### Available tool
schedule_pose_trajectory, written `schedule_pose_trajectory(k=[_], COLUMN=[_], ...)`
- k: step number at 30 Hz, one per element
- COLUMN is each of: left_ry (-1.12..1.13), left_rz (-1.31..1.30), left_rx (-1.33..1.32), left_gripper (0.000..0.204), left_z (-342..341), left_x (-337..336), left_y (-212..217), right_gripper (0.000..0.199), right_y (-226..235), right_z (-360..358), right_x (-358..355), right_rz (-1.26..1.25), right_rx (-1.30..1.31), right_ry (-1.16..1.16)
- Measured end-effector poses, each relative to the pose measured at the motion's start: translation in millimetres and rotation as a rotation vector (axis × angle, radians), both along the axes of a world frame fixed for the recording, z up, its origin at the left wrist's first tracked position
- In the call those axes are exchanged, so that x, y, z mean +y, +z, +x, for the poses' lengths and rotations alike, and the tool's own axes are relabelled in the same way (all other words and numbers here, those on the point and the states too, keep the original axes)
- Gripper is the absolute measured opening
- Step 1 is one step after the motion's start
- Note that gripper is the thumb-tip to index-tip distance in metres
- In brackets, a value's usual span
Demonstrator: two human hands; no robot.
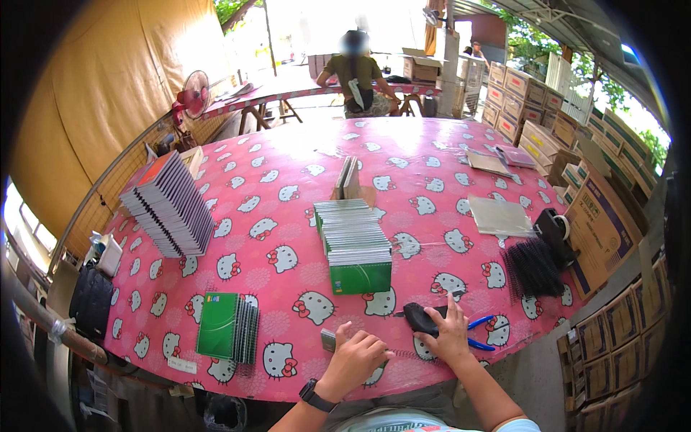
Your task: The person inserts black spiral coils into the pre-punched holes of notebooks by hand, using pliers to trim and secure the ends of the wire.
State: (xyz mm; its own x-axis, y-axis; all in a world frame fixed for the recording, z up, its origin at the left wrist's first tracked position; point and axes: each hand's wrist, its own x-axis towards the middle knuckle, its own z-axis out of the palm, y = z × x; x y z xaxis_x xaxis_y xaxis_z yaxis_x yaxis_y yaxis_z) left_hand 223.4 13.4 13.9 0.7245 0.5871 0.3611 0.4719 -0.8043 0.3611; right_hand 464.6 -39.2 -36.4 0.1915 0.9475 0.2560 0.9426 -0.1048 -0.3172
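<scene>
Coil [412, 354] nr L hand [358, 360], tool [481, 322] nr R hand [451, 337]

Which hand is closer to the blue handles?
Right. The right hand is just left of the blue handles; the left hand is much farther left.

Passage I see, centre left of frame: pink tabletop [245, 248] between tall notebook stack [171, 209] and green notebook row [354, 241]. Obstacles I log: both these; black coils [533, 268], right; blue tool handles [481, 346], lower right.
</scene>
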Motion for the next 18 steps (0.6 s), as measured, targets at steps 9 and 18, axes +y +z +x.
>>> schedule_pose_trajectory(k=[9,18], left_ry=[0.01,0.098], left_rz=[-0.003,-0.02], left_rx=[-0.086,-0.17], left_gripper=[0.022,0.024], left_z=[-10.5,-25.9], left_x=[6.9,21.4], left_y=[-0.1,-5.6], right_gripper=[0.043,0.031], right_y=[18.2,41.3], right_z=[-16.4,-25.2], right_x=[10.5,21.2], right_rz=[0.02,-0.131], right_rx=[0.052,1.4], right_ry=[0.023,0.75])
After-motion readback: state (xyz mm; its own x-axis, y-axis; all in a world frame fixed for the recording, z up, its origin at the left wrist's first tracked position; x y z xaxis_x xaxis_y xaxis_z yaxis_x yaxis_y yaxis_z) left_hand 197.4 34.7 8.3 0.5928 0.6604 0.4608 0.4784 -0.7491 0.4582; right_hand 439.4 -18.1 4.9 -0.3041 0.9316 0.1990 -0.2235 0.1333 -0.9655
